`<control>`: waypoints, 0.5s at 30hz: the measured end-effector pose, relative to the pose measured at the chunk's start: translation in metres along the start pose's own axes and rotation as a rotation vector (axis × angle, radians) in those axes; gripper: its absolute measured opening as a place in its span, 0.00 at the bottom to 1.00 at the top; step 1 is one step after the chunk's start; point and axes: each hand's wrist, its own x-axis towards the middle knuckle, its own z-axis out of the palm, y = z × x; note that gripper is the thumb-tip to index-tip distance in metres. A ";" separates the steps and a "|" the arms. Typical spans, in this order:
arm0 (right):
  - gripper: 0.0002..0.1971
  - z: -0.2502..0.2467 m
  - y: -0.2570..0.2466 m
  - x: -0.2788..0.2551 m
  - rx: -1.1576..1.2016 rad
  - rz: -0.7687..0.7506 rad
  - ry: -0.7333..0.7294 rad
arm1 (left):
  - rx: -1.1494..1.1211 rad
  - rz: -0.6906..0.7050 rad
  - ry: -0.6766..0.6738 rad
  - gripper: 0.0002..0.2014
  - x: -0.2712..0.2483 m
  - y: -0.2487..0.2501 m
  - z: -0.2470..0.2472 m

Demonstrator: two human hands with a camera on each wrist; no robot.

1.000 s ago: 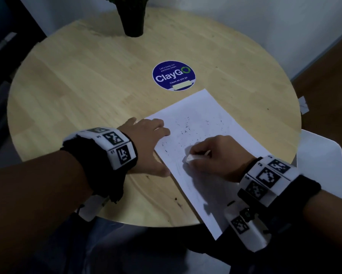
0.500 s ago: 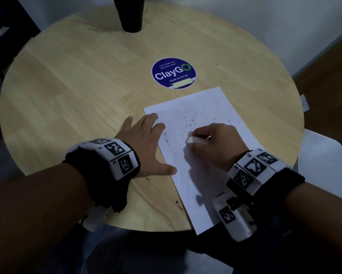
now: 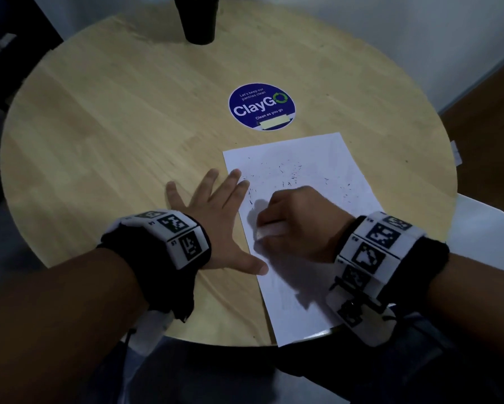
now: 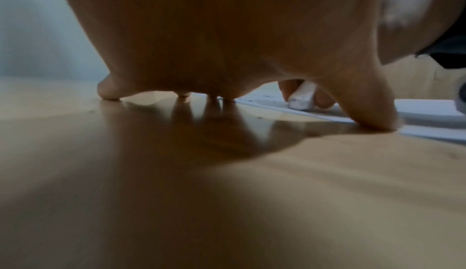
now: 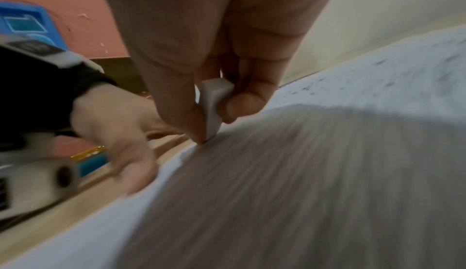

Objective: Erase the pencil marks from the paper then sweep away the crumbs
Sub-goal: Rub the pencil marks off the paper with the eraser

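A white sheet of paper lies on the round wooden table, its near corner hanging over the table edge. Dark eraser crumbs speckle its far half. My right hand pinches a white eraser between thumb and fingers and presses its tip onto the paper; the eraser is plain in the right wrist view. My left hand lies flat with fingers spread, two fingertips and the thumb pinning the paper's left edge. The left wrist view shows the eraser beyond the thumb.
A round blue ClayGO sticker sits beyond the paper. A black pot stands at the table's far edge. A white chair seat is at the right, below the table.
The right hand has rubbed the eraser away and back toward me on the paper. The left hand spread its fingers wider. The paper now lies straighter in view as the head shifted.
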 end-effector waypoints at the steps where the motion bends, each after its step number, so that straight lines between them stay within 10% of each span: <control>1: 0.16 -0.002 0.000 0.002 -0.016 0.007 -0.020 | 0.000 0.003 -0.006 0.70 0.000 0.000 0.001; 5: 0.11 -0.016 0.020 0.014 -0.059 0.124 0.157 | -0.011 0.007 -0.017 0.72 0.003 -0.001 0.003; 9: 0.15 -0.005 0.005 0.008 -0.064 -0.022 -0.045 | 0.007 0.011 -0.031 0.72 0.005 -0.002 0.004; 15: 0.14 -0.014 0.016 0.019 -0.074 0.075 0.073 | 0.004 0.014 -0.035 0.72 0.005 -0.002 0.004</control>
